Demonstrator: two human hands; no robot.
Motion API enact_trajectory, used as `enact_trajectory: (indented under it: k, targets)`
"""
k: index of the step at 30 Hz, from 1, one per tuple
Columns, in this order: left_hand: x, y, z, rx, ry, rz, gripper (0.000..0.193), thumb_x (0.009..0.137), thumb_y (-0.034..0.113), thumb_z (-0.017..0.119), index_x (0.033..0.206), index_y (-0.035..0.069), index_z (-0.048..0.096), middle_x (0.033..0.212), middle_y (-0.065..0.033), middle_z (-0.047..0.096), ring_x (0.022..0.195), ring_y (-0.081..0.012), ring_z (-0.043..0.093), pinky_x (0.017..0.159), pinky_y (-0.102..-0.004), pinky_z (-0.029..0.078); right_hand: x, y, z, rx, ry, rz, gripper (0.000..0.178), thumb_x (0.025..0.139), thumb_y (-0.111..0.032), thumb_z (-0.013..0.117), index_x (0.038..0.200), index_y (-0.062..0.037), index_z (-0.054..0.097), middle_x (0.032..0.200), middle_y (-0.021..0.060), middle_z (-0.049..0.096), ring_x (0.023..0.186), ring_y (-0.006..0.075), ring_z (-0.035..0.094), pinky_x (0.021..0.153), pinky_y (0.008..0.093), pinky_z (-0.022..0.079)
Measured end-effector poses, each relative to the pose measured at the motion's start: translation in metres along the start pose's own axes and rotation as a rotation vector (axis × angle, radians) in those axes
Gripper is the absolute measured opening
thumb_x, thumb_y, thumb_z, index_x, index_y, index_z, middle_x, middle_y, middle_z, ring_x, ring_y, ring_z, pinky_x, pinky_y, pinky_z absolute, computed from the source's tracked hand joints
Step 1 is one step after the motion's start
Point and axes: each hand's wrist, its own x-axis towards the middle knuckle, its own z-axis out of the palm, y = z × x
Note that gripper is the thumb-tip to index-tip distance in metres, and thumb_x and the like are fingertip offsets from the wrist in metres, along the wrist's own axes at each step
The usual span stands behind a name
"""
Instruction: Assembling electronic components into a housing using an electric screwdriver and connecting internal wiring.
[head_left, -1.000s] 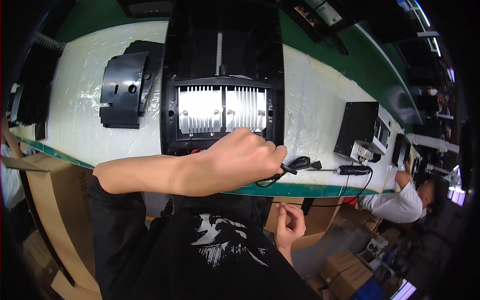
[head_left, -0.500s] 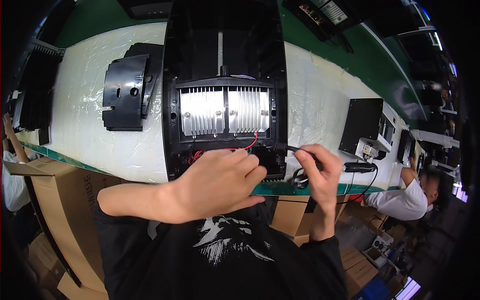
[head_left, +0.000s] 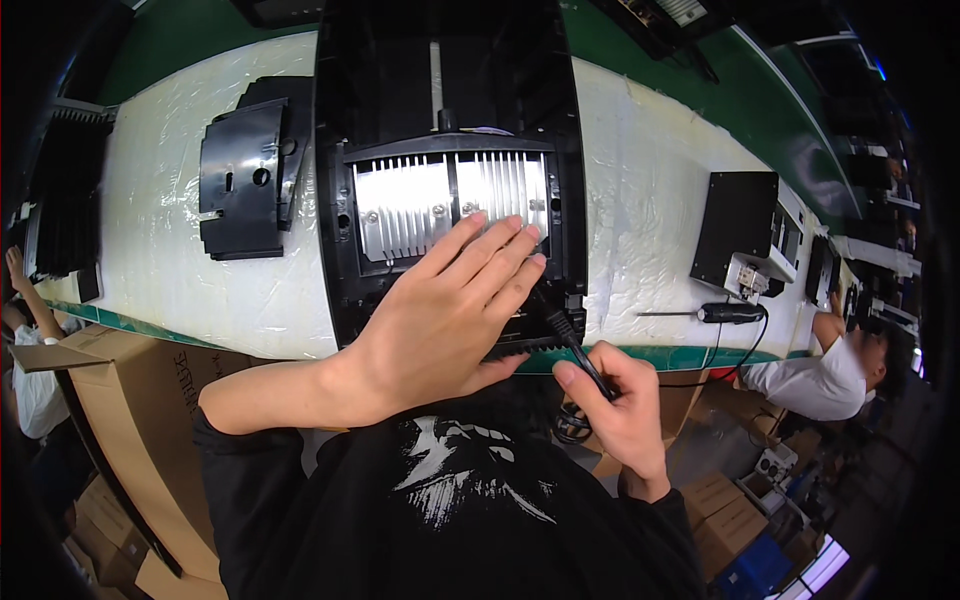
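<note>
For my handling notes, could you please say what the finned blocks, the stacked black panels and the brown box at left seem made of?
Finned blocks: bare metal, perhaps aluminium, given the bright silvery sheen.
Stacked black panels: probably moulded plastic, smooth and semi-glossy, with soft highlights.
Brown box: matte cardboard, with a folded-out flap.

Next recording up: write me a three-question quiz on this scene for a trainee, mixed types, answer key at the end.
1. Which hand grips the black cable? A) left; B) right; C) neither.
2. True or false: the screwdriver lies to the right of the big black case.
3. Fill in: the left hand is spread, its fingertips over the silver ____ ____ in the case.

Key:
1. B, the right hand.
2. True.
3. metal fins.
</note>
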Motion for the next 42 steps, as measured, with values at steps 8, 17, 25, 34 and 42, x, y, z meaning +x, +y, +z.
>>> enact_trajectory:
  k: [8,17,25,34,42]
  targets:
    - [0.007,0.001,-0.001,-0.003,-0.064,0.023,0.057,0.067,0.036,0.074,0.115,0.01,0.058,0.139,-0.019,0.037,0.131,-0.0312,0.034,0.108,-0.0481,0.025,0.008,-0.001,0.01,0.129,0.047,-0.195,0.036,0.09,-0.011,0.057,0.061,-0.0053,0.036,0.053,-0.0061,0.036,0.051,0.0016,0.028,0.045,0.0221,0.02]
    - [0.015,-0.007,0.001,0.008,-0.111,0.052,0.054,0.059,0.031,0.077,0.104,0.006,0.064,0.143,-0.019,0.031,0.135,-0.0312,0.029,0.108,-0.0547,0.021,0.016,-0.009,0.012,0.327,0.022,-0.083,0.037,0.089,-0.007,0.057,0.059,-0.0033,0.035,0.052,-0.0036,0.034,0.052,0.0031,0.026,0.045,0.0233,0.02]
    - [0.013,-0.007,0.006,-0.054,-0.086,0.065,0.039,0.056,0.026,0.077,0.088,0.006,0.07,0.144,-0.0169,0.031,0.135,-0.0314,0.028,0.108,-0.0558,0.02,0.014,0.001,0.016,0.362,-0.022,-0.128,0.036,0.088,-0.012,0.052,0.058,-0.0066,0.032,0.048,-0.0019,0.034,0.042,0.0047,0.027,0.041,0.0222,0.018]
    - [0.016,-0.003,0.003,-0.099,-0.19,0.04,0.038,0.058,0.029,0.076,0.09,0.009,0.069,0.146,-0.0168,0.026,0.137,-0.034,0.019,0.108,-0.0584,0.014,0.006,0.005,0.013,0.283,0.007,-0.272,0.034,0.085,-0.006,0.056,0.058,-0.0055,0.035,0.049,0.0005,0.033,0.043,0.0074,0.028,0.041,0.0253,0.02]
    - [0.015,0.004,0.007,-0.093,-0.176,0.026,0.05,0.059,0.031,0.075,0.104,0.012,0.064,0.147,-0.0167,0.025,0.138,-0.0343,0.017,0.109,-0.0593,0.011,0.024,-0.01,-0.01,0.515,0.217,-0.069,0.037,0.079,-0.005,0.065,0.055,-0.005,0.037,0.05,-0.0029,0.036,0.048,0.0033,0.03,0.043,0.0232,0.022]
